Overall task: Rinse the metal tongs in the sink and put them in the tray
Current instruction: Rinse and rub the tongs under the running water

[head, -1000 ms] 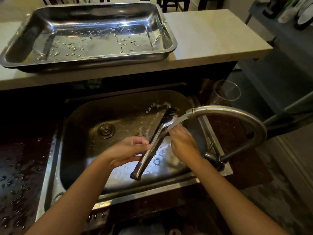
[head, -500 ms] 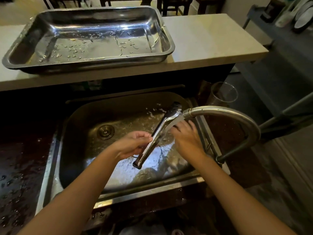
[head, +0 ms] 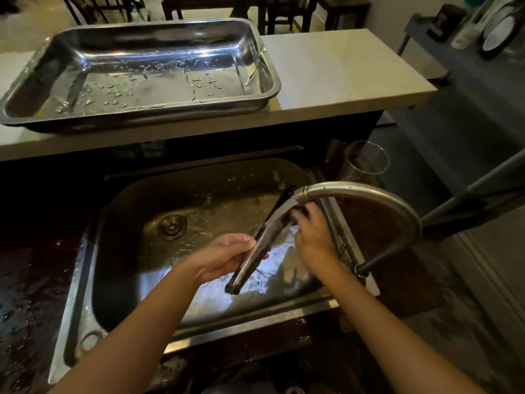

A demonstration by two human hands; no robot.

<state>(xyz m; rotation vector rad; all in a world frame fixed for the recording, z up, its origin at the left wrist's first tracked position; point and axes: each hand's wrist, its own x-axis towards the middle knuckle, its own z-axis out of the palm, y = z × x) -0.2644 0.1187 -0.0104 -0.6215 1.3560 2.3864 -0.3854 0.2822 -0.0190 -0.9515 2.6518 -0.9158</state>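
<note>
While the left hand [head: 227,258] pinches the wet tongs [head: 257,248] mid-frame and the right hand [head: 311,237] rubs them with curled fingers, they could slip into the sink [head: 85,282].

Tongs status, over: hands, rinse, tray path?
Left hand gripping tongs mid-shaft; right hand rubbing the jaw end. Tongs tilted over sink, tip under faucet. Tray on counter, wet, nothing in it; path open.
</note>
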